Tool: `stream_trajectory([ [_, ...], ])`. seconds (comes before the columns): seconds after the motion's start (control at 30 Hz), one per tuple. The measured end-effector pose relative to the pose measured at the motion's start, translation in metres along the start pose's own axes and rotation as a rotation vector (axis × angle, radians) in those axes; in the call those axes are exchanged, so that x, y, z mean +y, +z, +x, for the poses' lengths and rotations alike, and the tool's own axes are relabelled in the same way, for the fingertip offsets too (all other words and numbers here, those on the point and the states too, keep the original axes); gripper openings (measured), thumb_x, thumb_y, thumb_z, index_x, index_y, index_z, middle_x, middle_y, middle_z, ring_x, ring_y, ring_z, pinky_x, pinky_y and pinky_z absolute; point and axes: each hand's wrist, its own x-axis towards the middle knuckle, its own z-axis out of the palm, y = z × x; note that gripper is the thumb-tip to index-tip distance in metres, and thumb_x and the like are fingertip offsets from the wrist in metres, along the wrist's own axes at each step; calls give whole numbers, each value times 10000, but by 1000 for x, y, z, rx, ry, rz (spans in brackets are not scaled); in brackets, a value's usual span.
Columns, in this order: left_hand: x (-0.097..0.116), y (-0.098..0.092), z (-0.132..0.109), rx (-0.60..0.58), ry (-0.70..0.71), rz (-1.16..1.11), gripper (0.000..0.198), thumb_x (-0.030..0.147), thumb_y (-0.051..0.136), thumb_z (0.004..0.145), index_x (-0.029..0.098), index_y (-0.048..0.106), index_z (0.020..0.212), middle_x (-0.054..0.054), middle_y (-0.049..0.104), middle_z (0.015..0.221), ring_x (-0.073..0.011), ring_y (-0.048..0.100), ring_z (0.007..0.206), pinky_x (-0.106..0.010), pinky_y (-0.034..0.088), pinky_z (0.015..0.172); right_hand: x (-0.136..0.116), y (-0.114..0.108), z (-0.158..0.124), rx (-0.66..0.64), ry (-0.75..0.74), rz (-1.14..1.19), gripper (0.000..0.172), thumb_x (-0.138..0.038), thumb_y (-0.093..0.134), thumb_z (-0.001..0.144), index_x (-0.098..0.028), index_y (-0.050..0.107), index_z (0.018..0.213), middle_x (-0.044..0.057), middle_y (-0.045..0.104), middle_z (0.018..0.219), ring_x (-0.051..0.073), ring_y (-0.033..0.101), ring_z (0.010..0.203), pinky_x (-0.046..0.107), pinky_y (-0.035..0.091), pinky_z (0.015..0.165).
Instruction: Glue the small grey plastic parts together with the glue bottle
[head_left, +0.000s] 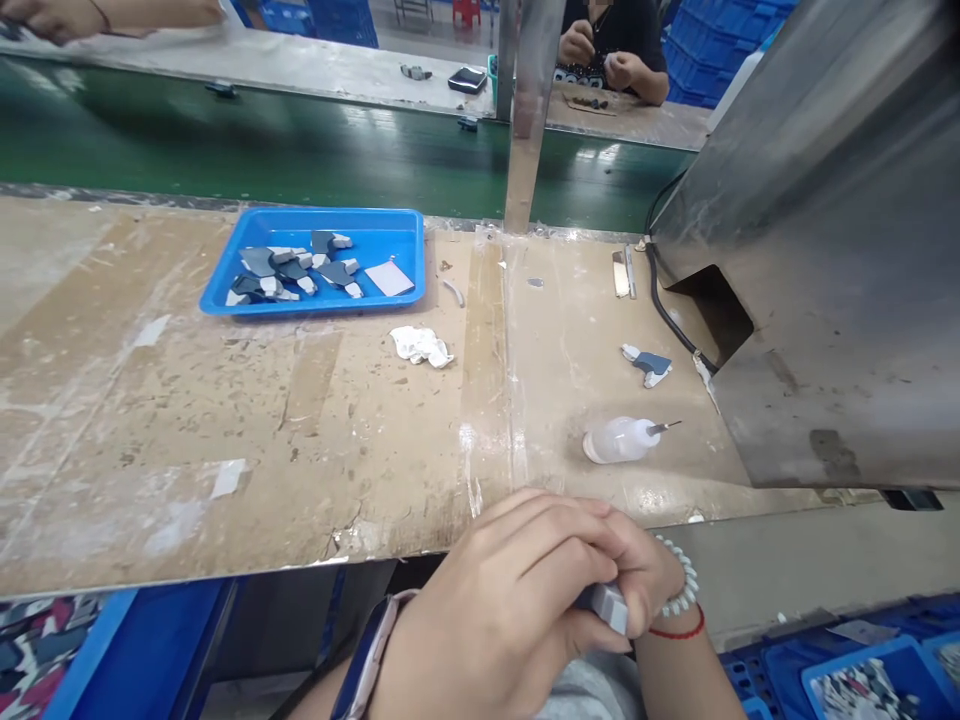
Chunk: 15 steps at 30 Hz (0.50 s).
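Grey part (mostly hidden) clasped between both hands' grip.

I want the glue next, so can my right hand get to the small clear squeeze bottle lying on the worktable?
Probably yes. The small clear squeeze bottle lies on its side on bare worktable just beyond the right hand, nothing between. That hand is clasped with the left hand around a small grey part, though.
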Motion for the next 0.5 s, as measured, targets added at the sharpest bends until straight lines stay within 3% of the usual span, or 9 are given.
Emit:
stream_trajectory([
  [0.2, -2, 11, -2, 85, 14, -25, 192, 328, 591, 997, 140, 590, 1033, -114, 735, 1040, -229, 692, 1124, -341, 556, 978, 3, -1, -14, 153, 113, 23, 398, -550, 841, 699, -230, 666, 858, -16, 475, 791, 146, 447, 687, 233, 492, 807],
  [0.33, -6, 14, -3, 152, 11, -56, 224, 361, 657, 955, 151, 612, 1017, -118, 747, 1009, -242, 710, 1093, -346, 575, 938, -3, 1, -11, 121, 148, -19, 423, -618, 774, 739, -221, 644, 800, -13, 456, 752, 149, 418, 645, 250, 489, 730],
  [0.5, -8, 18, -2, 215, 5, -64, 248, 363, 729, 904, 145, 633, 972, -106, 762, 969, -235, 732, 1044, -325, 578, 903, -1, 0, -15, 187, 166, -30, 411, -609, 770, 735, -228, 638, 816, -1, 494, 773, 169, 464, 689, 263, 500, 768],
])
